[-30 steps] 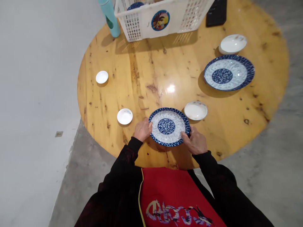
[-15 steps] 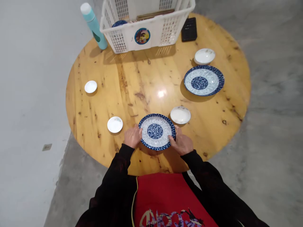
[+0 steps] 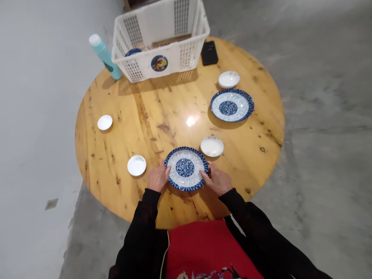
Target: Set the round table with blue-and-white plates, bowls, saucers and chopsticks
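Note:
A blue-and-white patterned plate [image 3: 186,168] is gripped at both sides, near the front edge of the round wooden table [image 3: 171,209]. My left hand [image 3: 157,177] closes on its left rim, thumb on top and the other fingers mostly hidden. On the right rim, my right hand [image 3: 217,179] grips with its thumb over the upper face. Just beyond the plate, to the right, sits a white bowl [image 3: 212,147]. A small white dish [image 3: 136,165] lies left of my left hand. Whether the plate touches the tabletop, I cannot tell.
A white plastic basket [image 3: 159,66] stands at the back, holding a blue-rimmed dish. Beside it are a light-blue bottle [image 3: 106,58] and a black flat object [image 3: 209,53]. Another blue-and-white plate [image 3: 232,105] and white bowl [image 3: 229,79] sit right; a small dish [image 3: 105,122] is left.
The camera view has shifted, so the tabletop things appear lower and further left, and more of the basket shows. Both hands keep their hold on the plate.

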The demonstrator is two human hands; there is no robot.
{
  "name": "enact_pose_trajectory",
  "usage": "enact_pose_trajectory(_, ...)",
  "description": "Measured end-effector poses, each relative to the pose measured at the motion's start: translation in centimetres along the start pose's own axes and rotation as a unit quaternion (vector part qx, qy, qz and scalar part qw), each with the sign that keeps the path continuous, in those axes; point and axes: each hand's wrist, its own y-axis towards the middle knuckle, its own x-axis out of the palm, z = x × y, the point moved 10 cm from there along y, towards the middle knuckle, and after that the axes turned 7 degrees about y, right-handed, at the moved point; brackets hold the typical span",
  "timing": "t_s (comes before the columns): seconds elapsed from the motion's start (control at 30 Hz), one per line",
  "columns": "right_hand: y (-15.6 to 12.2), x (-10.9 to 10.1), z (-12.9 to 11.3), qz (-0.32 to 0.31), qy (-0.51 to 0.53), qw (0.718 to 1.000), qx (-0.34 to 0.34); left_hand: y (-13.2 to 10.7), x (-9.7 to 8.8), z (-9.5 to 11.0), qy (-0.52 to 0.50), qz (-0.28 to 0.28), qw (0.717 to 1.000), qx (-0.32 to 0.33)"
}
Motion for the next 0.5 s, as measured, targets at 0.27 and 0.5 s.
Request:
enact_pose_trajectory(0.27,1.5,1.7,-0.3,0.024,0.226,0.973,0.036,2.6,1.8,-0.4,-0.248,-0.024,0.968,0.028)
enact_pose_trajectory(0.5,-1.1,1.8,-0.1,0.100,0.291,0.950,0.050,1.5,2.3,-0.7,-0.327,-0.014,0.944,0.042)
